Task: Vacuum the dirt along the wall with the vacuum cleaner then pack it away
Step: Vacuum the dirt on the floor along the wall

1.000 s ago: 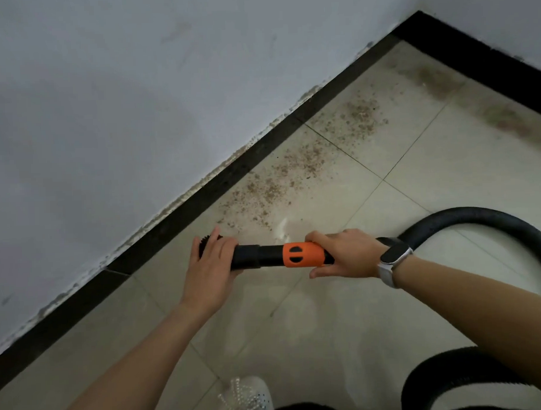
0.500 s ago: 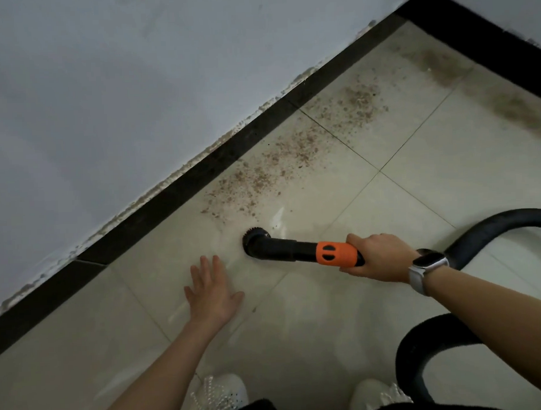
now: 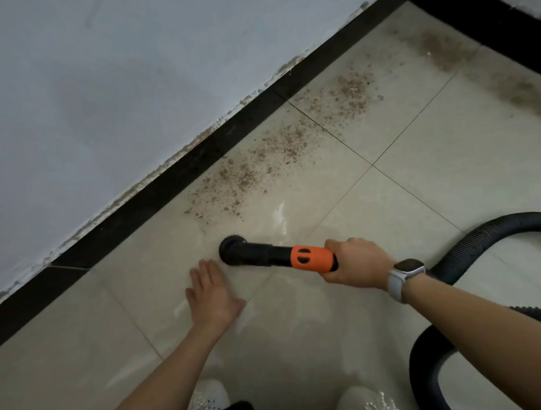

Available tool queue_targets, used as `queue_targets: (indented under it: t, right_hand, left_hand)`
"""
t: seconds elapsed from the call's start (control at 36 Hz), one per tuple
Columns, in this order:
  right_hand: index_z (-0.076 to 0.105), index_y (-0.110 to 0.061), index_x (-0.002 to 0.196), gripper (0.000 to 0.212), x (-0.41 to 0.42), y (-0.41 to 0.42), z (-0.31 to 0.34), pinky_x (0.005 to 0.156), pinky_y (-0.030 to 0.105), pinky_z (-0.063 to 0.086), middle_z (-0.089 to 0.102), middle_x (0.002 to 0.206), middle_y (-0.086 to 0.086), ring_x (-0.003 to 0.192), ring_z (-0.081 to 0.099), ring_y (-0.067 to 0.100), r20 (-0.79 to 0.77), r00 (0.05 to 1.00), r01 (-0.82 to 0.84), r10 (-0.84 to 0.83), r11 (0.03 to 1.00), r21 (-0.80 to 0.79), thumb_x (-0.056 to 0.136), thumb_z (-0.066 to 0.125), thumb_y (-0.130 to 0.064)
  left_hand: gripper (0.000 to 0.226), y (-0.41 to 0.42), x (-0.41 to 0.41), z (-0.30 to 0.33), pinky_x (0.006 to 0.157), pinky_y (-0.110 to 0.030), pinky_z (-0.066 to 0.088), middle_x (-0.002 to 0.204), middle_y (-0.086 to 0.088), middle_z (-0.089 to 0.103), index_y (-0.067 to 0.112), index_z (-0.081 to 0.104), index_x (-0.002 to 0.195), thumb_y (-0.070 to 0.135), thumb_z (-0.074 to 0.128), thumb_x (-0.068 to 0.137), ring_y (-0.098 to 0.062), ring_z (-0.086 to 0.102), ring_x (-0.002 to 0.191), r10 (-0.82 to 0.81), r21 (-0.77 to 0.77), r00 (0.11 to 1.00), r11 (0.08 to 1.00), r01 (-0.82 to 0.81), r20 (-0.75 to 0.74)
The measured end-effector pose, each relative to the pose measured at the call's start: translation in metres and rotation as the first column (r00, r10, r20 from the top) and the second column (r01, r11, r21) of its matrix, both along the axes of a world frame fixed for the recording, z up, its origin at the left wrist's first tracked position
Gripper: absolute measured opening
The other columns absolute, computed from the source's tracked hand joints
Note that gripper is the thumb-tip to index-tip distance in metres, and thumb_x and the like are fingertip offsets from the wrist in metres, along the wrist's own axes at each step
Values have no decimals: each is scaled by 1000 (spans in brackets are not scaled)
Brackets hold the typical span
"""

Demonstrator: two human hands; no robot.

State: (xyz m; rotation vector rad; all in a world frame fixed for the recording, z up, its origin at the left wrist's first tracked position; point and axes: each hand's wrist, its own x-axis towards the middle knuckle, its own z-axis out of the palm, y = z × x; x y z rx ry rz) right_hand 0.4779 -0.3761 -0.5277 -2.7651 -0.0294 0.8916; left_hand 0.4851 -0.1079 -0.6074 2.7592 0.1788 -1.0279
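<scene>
The vacuum nozzle [image 3: 234,250], black with a round brush head, points left over the beige tiles just short of the dirt. Behind it comes an orange collar [image 3: 311,259], where my right hand [image 3: 354,263] grips the tube. From that hand the black ribbed hose [image 3: 479,240] curves away to the right and loops back low at the right edge. My left hand [image 3: 212,294] hovers with straight fingers just below and left of the nozzle, holding nothing. Brown dirt [image 3: 261,165] lies scattered along the black skirting [image 3: 170,187], with more patches farther toward the corner [image 3: 351,91].
The grey-white wall [image 3: 106,103] fills the upper left, and a second wall meets it at the top right corner. My white shoes [image 3: 205,400] stand at the bottom edge. A hose loop [image 3: 422,362] lies on the floor at the lower right.
My left hand came off the nozzle and now hovers beside it. My right hand moved the nozzle to the right, its brush head now facing the floor near the dirt.
</scene>
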Motion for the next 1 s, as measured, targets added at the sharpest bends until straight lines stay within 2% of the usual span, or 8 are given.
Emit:
queue_targets:
  t: [0.08, 0.17, 0.33, 0.53, 0.61, 0.69, 0.89, 1.0]
  right_hand:
    - [50, -23, 93, 25, 13, -12, 2, 67, 29, 40, 62, 89, 4, 87, 62, 28, 24, 986, 164, -164, 986, 6, 84, 61, -43]
    - [52, -21, 90, 26, 20, -16, 2, 65, 29, 42, 63, 84, 3, 82, 62, 27, 43, 957, 287, -288, 958, 29, 82, 62, -44]
    - [48, -24, 89, 25, 16, 18, -3, 66, 28, 41, 57, 82, 1, 77, 57, 25, 29, 986, 163, -163, 987, 19, 83, 61, -44]
    - [52, -21, 90, 25, 32, 27, 1, 64, 29, 44, 61, 81, 3, 74, 59, 26, 97, 953, 287, -287, 958, 12, 84, 60, -44]
    - [50, -22, 94, 26, 23, 46, -1, 64, 28, 40, 56, 79, 1, 71, 53, 24, 104, 974, 202, -200, 979, -8, 85, 58, -45]
    - [49, -22, 97, 27, 17, 57, -3, 63, 27, 38, 59, 83, 1, 72, 53, 23, 93, 991, 94, -91, 995, -30, 86, 57, -46]
    - [54, -20, 101, 31, 31, 55, 3, 66, 31, 47, 61, 84, 4, 77, 59, 28, 120, 966, 236, -231, 971, -32, 85, 59, -45]
    - [46, -24, 96, 26, 20, 69, 7, 63, 28, 38, 59, 80, 2, 73, 57, 25, 157, 983, 103, -94, 994, -47, 87, 55, -46]
  left_hand:
    - [119, 10, -1, -2, 117, -54, -1, 159, -13, -16, 3, -14, 149, 52, 69, 78, -32, -14, 146, 96, 64, 995, 993, -97, 13]
    - [125, 24, 1, -2, 116, -55, -1, 158, -11, -20, 7, -14, 150, 56, 72, 73, -31, -16, 146, 168, 53, 986, 984, -168, 1]
    - [130, 34, 4, -5, 116, -56, -1, 155, -10, -29, 11, -19, 149, 59, 72, 71, -33, -24, 143, 183, 26, 982, 983, -182, -51]
    - [128, 36, 2, -4, 115, -56, -5, 153, -13, -33, 11, -23, 148, 59, 70, 74, -35, -27, 142, 145, 2, 988, 989, -145, -59]
    - [130, 35, 3, -4, 116, -58, -3, 154, -13, -32, 11, -22, 148, 61, 70, 72, -36, -26, 142, 135, 12, 990, 991, -135, -50]
    - [129, 36, 2, -5, 116, -58, -3, 154, -13, -30, 12, -21, 149, 62, 70, 72, -36, -25, 142, 122, 12, 992, 993, -121, -34]
    - [129, 41, 0, -8, 115, -58, -2, 155, -12, -30, 14, -21, 149, 66, 68, 71, -36, -24, 142, 99, 4, 995, 995, -99, -7]
    - [126, 47, -2, -10, 115, -56, 5, 157, -8, -24, 18, -16, 151, 68, 67, 70, -32, -19, 144, 86, 0, 996, 996, -86, 37]
